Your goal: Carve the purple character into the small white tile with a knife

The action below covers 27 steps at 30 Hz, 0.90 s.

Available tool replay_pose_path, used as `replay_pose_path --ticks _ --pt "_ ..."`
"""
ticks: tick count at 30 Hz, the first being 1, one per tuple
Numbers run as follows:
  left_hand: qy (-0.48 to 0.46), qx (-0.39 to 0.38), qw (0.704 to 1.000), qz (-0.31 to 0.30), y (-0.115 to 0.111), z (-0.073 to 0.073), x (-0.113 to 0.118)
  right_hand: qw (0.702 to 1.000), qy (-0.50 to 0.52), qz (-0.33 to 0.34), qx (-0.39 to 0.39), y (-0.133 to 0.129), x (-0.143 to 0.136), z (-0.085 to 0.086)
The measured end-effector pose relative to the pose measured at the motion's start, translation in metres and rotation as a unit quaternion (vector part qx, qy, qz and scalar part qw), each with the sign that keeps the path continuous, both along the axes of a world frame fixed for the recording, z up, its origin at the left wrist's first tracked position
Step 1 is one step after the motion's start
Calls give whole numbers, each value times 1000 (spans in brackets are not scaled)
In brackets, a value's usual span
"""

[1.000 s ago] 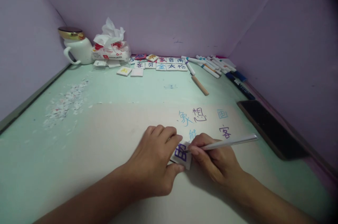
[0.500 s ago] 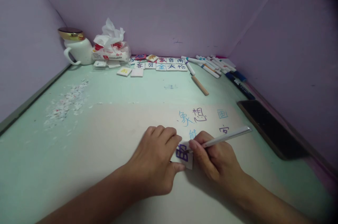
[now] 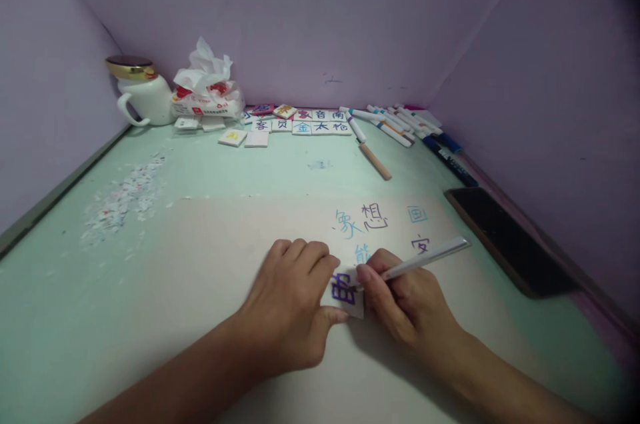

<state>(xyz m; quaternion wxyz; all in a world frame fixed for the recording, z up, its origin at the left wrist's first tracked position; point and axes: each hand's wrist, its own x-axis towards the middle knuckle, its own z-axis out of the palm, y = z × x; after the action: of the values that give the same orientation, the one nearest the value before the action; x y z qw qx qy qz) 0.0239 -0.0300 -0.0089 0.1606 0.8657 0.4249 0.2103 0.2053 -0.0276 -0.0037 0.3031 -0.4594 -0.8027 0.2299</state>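
A small white square tile (image 3: 356, 307) with a thick purple character lies on the pale sheet (image 3: 210, 237). My left hand (image 3: 295, 304) is closed on its left side, fingers at the upper edge and thumb at the lower. In a pen grip, my right hand (image 3: 410, 297) holds a slim silvery pen-shaped tool (image 3: 430, 254), its shaft slanting up to the right. The tool's tip meets the tile at the right of the purple character; the tip itself is too small to make out. Handwritten blue and purple characters (image 3: 374, 216) show on the sheet just beyond both hands.
White shavings (image 3: 125, 201) lie at left. At the back stand a white mug (image 3: 153, 101), a tissue pack (image 3: 210, 101) and rows of character tiles (image 3: 323, 128). Markers (image 3: 393, 123), a wooden-handled tool (image 3: 375, 161) and a black phone (image 3: 505, 241) are at right.
The view has shifted slightly, moving the scene a little left. Both hands keep their hold on the tile and the pen-shaped tool, with hardly any visible movement.
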Motion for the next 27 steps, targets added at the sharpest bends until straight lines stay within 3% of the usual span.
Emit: replay_pose_path --ticks 15,27 --pt "-24 89 995 49 -4 -4 2 987 79 -73 -116 -5 -5 -4" --pt "-7 76 995 62 -6 -4 4 983 102 -69 -138 -7 0 -7"
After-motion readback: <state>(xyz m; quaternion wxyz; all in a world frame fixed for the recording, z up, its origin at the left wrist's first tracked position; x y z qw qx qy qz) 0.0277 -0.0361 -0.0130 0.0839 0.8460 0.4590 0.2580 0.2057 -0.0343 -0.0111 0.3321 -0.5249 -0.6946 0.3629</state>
